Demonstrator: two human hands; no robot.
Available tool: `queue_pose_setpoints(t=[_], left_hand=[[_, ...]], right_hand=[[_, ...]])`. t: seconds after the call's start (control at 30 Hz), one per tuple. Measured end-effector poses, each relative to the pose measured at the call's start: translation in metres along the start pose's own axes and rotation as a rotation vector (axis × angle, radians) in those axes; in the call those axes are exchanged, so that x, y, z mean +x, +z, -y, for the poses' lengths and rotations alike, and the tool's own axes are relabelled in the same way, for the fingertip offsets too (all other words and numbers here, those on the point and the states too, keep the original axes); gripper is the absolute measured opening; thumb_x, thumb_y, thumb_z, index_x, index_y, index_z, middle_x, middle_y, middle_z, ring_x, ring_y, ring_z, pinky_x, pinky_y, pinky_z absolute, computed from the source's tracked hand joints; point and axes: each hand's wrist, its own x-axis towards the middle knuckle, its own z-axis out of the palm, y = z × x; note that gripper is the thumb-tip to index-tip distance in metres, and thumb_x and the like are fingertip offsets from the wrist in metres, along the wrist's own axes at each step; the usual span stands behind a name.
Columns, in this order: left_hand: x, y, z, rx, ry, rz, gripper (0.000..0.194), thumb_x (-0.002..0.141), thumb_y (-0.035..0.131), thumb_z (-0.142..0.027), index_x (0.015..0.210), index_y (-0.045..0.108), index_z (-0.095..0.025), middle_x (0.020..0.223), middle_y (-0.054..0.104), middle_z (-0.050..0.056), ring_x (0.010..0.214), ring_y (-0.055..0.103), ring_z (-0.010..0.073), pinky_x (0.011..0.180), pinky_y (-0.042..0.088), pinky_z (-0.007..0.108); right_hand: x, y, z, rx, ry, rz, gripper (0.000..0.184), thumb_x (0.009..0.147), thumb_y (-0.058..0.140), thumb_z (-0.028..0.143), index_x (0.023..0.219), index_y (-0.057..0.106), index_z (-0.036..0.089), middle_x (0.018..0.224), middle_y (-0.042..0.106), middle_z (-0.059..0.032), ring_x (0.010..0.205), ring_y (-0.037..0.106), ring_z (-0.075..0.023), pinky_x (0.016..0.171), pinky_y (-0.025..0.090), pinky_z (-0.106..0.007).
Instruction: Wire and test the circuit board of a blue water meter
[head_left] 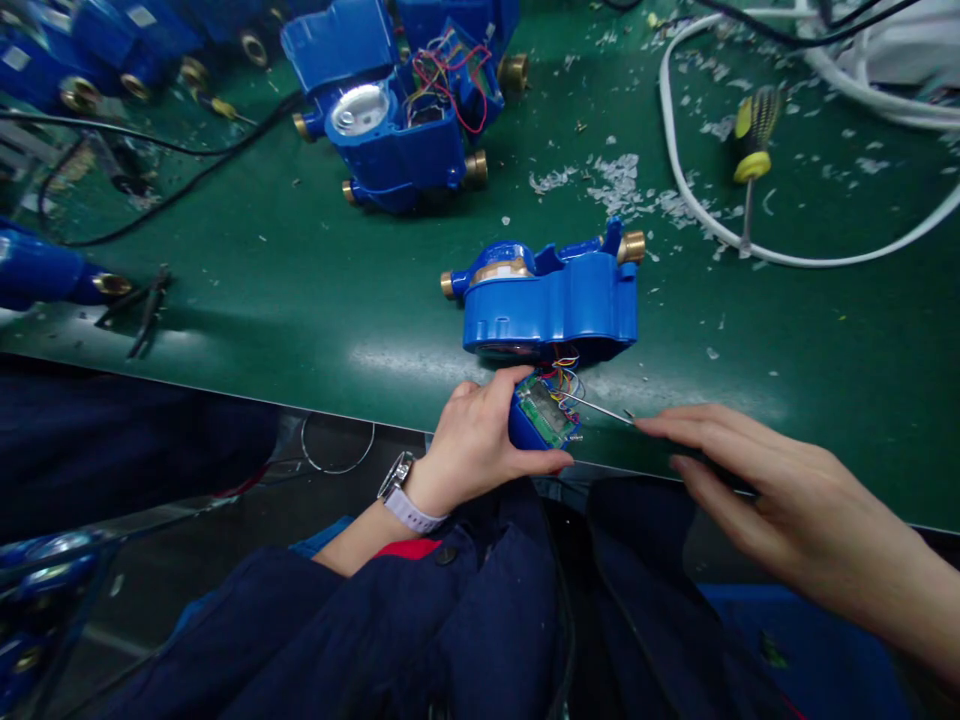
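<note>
Steadying the blue module (545, 412) in the left hand (476, 430), we point a thin tool (600, 408) at its wires (566, 372)

In the head view, what counts is how the tool's tip stands to the wiring. The shaft slants in from the right, and its tip reaches the wires' end of the module; whether it touches a wire, we cannot tell. Our left hand is nearer, its grip closed around the module's left side, with the thumb along the near edge. Our right hand (735, 470) is off to the right, its grip closed on the tool's dark handle, mostly hidden by the fingers.

The module is at the near edge of the bench (300, 300), just our side of a blue housing (551, 300), with wires running between them. We cannot tell whether it rests or is held up. Its long axis seems to run from far left to near right, steeper than the tool's line.

Its open face shows a green board (532, 402) with a dark grey panel (550, 408) and small pins (576, 437) at the near-right corner.
</note>
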Motion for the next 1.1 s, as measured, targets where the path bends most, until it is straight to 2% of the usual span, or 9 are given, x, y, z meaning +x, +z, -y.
queue_pose_setpoints(t=[0.13,0.27,0.33,0.53,0.73,0.83,0.93,1.1], left_hand=[[0.001,-0.002,-0.003,0.017,0.037,0.030,0.086,0.068,0.076,-0.061,0.130,0.042,-0.013,0.111,0.070,0.015,0.094,0.070,0.0326,0.085,0.051,0.046],[0.004,0.001,-0.004,0.046,0.037,0.032,0.098,0.060,0.075,-0.073,0.130,0.041,-0.013,0.108,0.070,0.015,0.092,0.070,0.0347,0.082,0.049,0.047],[0.005,0.001,-0.004,0.047,0.041,0.036,0.098,0.058,0.076,-0.073,0.128,0.042,-0.013,0.108,0.069,0.016,0.092,0.070,0.0353,0.081,0.048,0.046],[0.006,0.000,-0.004,0.033,0.028,0.054,0.083,0.065,0.076,-0.059,0.126,0.044,-0.013,0.103,0.071,0.014,0.090,0.069,0.0334,0.081,0.047,0.046],[0.007,0.002,-0.004,0.011,0.041,0.018,0.077,0.066,0.074,-0.052,0.125,0.044,-0.012,0.102,0.071,0.013,0.090,0.069,0.0318,0.080,0.047,0.045],[0.008,0.001,-0.005,0.008,0.035,0.029,0.075,0.066,0.073,-0.052,0.123,0.045,-0.012,0.100,0.072,0.013,0.087,0.069,0.0317,0.079,0.047,0.045],[0.010,0.001,-0.005,0.009,0.025,0.051,0.075,0.066,0.073,-0.053,0.122,0.045,-0.013,0.099,0.072,0.013,0.085,0.069,0.0313,0.078,0.048,0.046],[0.012,0.000,-0.005,0.029,0.035,0.070,0.075,0.066,0.072,-0.053,0.123,0.045,-0.013,0.097,0.071,0.012,0.082,0.069,0.0306,0.078,0.050,0.046]], right_hand=[[0.002,0.000,-0.003,-0.111,-0.047,-0.005,0.028,0.096,0.042,0.012,0.119,0.059,0.015,0.112,0.068,-0.0096,0.094,0.070,-0.0226,0.078,0.057,-0.033],[0.006,-0.002,-0.003,-0.149,-0.079,-0.002,0.024,0.097,0.045,0.013,0.114,0.062,0.012,0.107,0.070,-0.0104,0.087,0.072,-0.0227,0.073,0.058,-0.035],[0.009,-0.003,-0.002,-0.154,-0.099,-0.009,0.023,0.097,0.045,0.012,0.110,0.063,0.011,0.104,0.071,-0.0107,0.084,0.072,-0.0224,0.071,0.058,-0.034],[0.017,-0.003,-0.003,-0.221,-0.105,0.030,0.030,0.100,0.038,0.017,0.108,0.066,0.010,0.099,0.072,-0.0106,0.075,0.072,-0.0239,0.059,0.058,-0.036],[0.022,-0.008,0.000,-0.364,-0.142,0.080,0.037,0.100,0.031,0.019,0.109,0.066,0.012,0.090,0.071,-0.0091,0.054,0.067,-0.0195,0.038,0.046,-0.030],[0.026,-0.009,0.006,-0.433,-0.162,0.088,0.036,0.096,0.032,0.015,0.107,0.066,0.012,0.087,0.072,-0.0080,0.052,0.067,-0.0183,0.038,0.046,-0.029],[0.028,-0.008,0.012,-0.505,-0.169,0.094,0.037,0.086,0.035,0.006,0.105,0.067,0.011,0.084,0.071,-0.0085,0.053,0.066,-0.0181,0.038,0.045,-0.029],[0.028,-0.013,0.015,-0.625,-0.248,0.175,0.046,0.078,0.040,0.001,0.116,0.064,0.009,0.093,0.071,-0.0120,0.064,0.069,-0.0210,0.047,0.051,-0.030]])
